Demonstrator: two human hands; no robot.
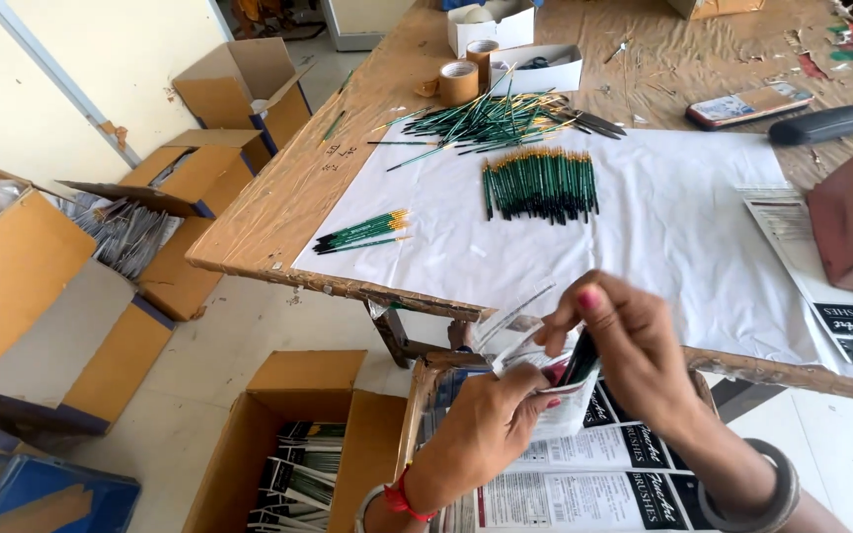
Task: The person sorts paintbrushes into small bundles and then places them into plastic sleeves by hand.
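Before the paper-covered table [644,227], both hands' fingers [584,306] pinch a clear brush packet [535,370] between them.

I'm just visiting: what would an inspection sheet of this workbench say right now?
Surface: worn wooden table with a white sheet spread over it.
Job's things: clear sleeve with a dark brush part in it; a neat row of green brushes, a loose pile, a small bunch.
Clutter: tape rolls, white boxes, phone, dark case, printed cards.
Hands: left hand and right hand both grip the sleeve.
Cables: nothing seen.
Surroundings: open cartons on the floor, some filled with packs.
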